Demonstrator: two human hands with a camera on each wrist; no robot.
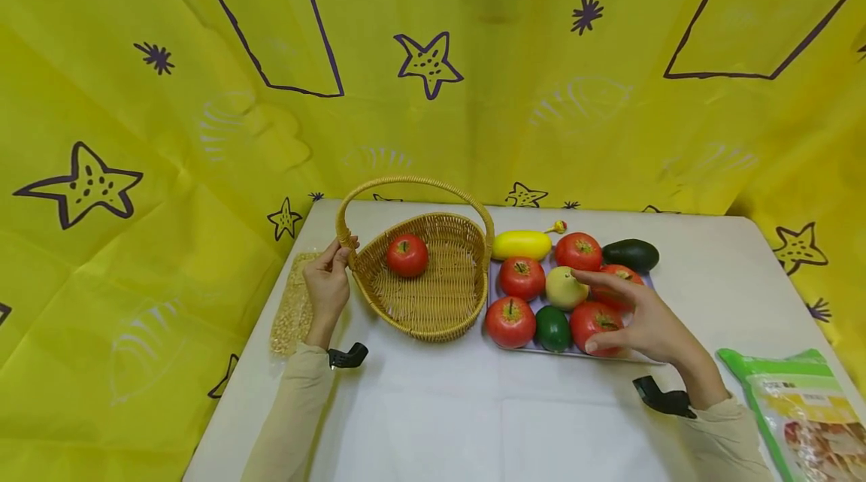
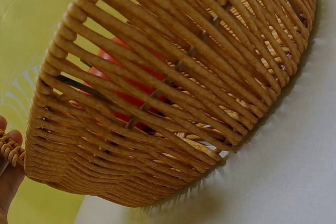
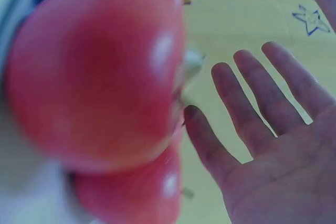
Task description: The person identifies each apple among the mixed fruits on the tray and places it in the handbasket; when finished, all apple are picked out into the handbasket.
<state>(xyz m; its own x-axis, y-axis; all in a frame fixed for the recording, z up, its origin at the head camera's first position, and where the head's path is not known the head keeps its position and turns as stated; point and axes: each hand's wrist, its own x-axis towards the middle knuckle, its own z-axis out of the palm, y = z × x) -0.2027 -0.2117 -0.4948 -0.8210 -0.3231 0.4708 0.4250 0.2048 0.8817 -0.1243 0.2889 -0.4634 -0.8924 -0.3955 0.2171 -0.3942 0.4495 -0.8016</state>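
Observation:
My left hand (image 1: 328, 288) pinches the left base of the handle of a wicker basket (image 1: 426, 305) that stands on the table. One red apple (image 1: 407, 256) lies inside it, toward the left; in the left wrist view this shows through the weave. Over the right side of a pale purple tray (image 1: 495, 286), my right hand (image 1: 646, 316) hovers with fingers spread and nothing in its grasp. Nearest to it are a front red apple (image 1: 587, 322) and a pale yellow pear (image 1: 563, 289). In the right wrist view the fingers are straight beside a big red apple (image 3: 94, 77).
Several more apples, a green fruit (image 1: 553, 328), a yellow fruit (image 1: 521, 245) and a dark avocado (image 1: 631, 255) crowd the tray. A bag of grains (image 1: 292, 309) lies left of the basket, and a green-edged food packet (image 1: 805, 407) at the right. Yellow cloth (image 1: 433, 128) hangs behind.

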